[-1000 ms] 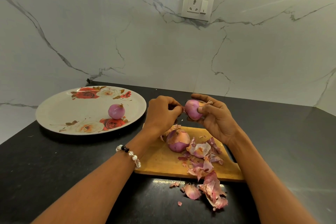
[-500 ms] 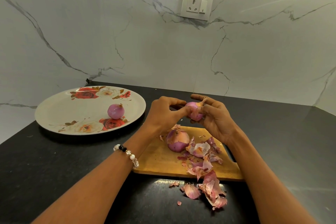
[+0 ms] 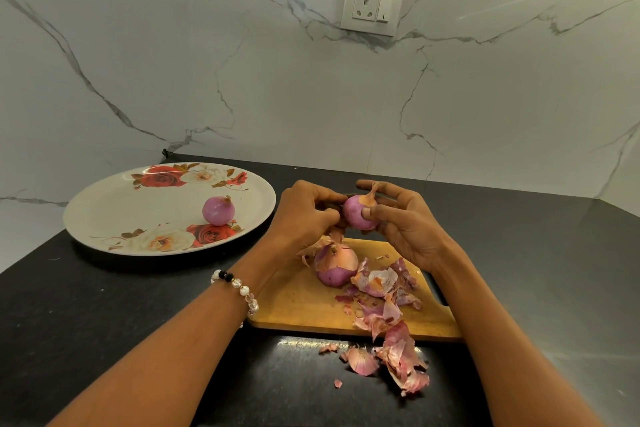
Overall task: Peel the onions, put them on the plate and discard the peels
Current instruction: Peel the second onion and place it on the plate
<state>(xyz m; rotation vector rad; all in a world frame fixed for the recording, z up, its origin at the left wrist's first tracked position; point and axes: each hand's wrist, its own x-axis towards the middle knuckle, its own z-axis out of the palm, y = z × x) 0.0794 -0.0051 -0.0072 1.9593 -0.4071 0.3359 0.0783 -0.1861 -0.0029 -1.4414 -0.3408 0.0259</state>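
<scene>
change: since a second ago the left hand closed in on the held onion and the onion turned; its dry stem tuft now points up, more purple skin bare.
right hand: grip is curled round the onion, thumb pressed on its front, fingers behind it. Holds it above the far edge of the board.
left hand: fingers curled tight, tips against the onion's left side; looks like a pinch on a bit of peel, but the exact contact is hidden by the knuckles.
bracelet: beads, on the left wrist.
board: wooden, on the black table, right of the plate.
second onion: on the board, partly peeled, papery skin on its top half.
peels: loose pile on the board just right of the second onion, touching it.
more peels: spilled off the board's near edge onto the table.
plate: floral, on the table left of the board.
peeled onion: on the plate, right of centre.
socket: on the marble wall behind.
</scene>
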